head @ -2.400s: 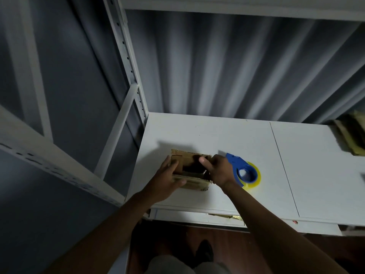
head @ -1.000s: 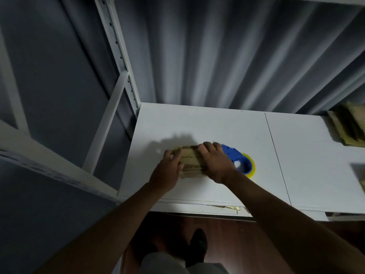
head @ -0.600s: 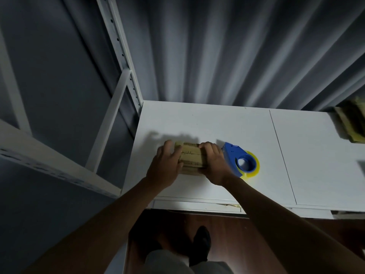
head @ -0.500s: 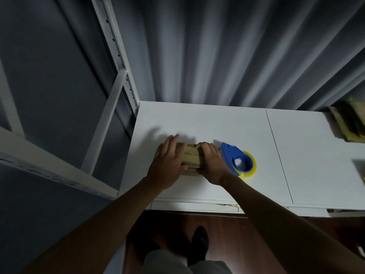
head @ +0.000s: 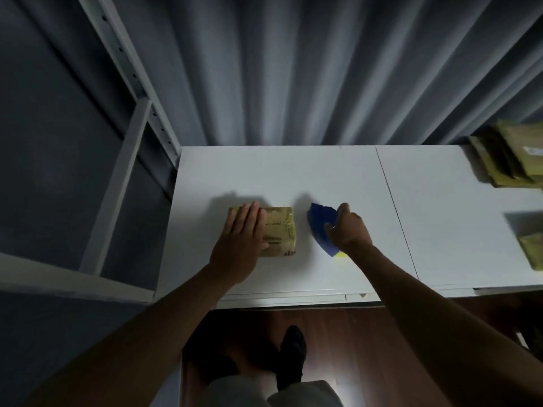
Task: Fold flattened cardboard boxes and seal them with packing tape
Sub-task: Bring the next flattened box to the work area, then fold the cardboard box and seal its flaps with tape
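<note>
A person's left hand (head: 242, 237) is pressing flat, fingers straight, on a folded cardboard box (head: 277, 232); at three o'clock, the right hand (head: 348, 229) is gripping a blue tape dispenser (head: 320, 226) on the desk (head: 293, 177).

Dim, bluish, slightly soft wide-angle view with bowed edges, shadows beyond both hands, motion blur at right.

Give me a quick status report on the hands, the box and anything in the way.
Left hand flat on the box. Right hand grips the tape dispenser. Flaps closed, no tape seen yet. Nothing between them.
</note>
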